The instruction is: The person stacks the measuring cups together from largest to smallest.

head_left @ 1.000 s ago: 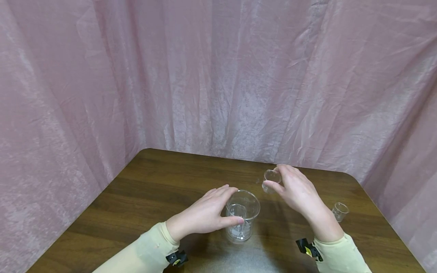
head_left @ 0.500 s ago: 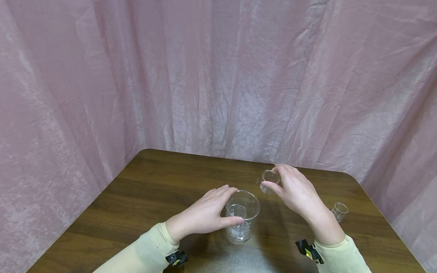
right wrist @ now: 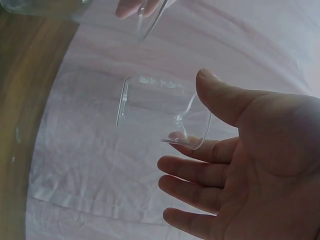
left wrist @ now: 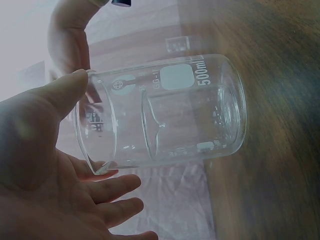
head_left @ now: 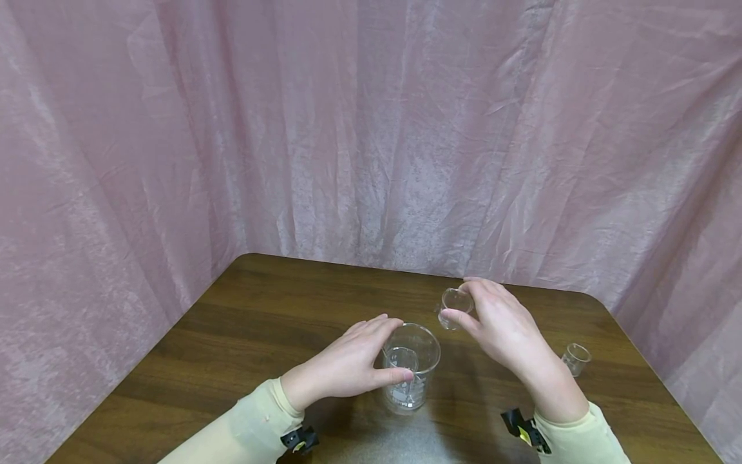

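Observation:
A large clear glass beaker (head_left: 410, 394) marked 500ml stands upright on the table, with a smaller glass beaker (left wrist: 185, 127) nested upright inside it. My left hand (head_left: 348, 367) holds the large beaker near its rim, thumb (left wrist: 75, 92) on one side and index finger on the other; its remaining fingers are spread. To the right and farther back, my right hand (head_left: 503, 325) pinches a small clear beaker (right wrist: 155, 107) near its rim between thumb and index finger. That beaker is raised above the table, roughly upright, with nothing visible in it.
Another small glass beaker (head_left: 576, 359) stands on the right part of the brown wooden table (head_left: 278, 303), beside my right forearm. Pink curtains (head_left: 371, 142) hang behind the table and along both sides.
My right hand has shifted slightly left with the small beaker, toward the large one. The left hand and the large beaker show no visible movement.

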{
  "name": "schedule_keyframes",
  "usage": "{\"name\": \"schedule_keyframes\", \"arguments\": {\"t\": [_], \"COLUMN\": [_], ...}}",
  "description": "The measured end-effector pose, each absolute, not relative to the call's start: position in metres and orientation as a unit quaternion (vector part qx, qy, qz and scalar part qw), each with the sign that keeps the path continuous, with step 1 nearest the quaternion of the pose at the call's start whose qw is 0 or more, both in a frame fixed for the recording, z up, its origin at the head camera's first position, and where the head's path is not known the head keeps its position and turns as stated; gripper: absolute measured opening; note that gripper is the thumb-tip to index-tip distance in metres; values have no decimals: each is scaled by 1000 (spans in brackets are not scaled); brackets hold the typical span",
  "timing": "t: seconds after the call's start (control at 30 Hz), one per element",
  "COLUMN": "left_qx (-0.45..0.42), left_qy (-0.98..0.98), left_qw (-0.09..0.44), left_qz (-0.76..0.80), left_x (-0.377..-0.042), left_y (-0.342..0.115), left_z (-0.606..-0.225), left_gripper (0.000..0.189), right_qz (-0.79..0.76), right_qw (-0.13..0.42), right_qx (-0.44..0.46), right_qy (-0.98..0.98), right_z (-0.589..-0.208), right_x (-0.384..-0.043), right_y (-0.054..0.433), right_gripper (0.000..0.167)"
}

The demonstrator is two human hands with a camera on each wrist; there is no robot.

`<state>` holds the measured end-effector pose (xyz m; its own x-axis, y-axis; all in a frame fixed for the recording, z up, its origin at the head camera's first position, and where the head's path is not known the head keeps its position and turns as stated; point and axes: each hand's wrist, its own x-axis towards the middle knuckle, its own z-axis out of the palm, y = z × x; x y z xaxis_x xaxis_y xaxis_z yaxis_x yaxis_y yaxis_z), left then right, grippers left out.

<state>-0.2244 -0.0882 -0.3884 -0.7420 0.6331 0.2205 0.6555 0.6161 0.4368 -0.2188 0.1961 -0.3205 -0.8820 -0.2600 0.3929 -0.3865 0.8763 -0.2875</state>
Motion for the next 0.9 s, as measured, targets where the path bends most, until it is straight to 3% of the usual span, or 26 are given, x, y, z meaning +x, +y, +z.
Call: {"name": "schedule_keyframes", "arguments": {"t": [0.9], "left_qx": [-358], "left_qy": [-899], "left_qw": [24], "left_qz": [-252], "left_x": [-224], "left_y": [-88], "left_z": [-389], "left_gripper": [84], "right_qz": [188], "right_qw": [180], "right_qx": [179], "right_qy": [-949], "right_z": [-311], "right_x": [-201], "right_y": [187], "right_gripper": [55]}}
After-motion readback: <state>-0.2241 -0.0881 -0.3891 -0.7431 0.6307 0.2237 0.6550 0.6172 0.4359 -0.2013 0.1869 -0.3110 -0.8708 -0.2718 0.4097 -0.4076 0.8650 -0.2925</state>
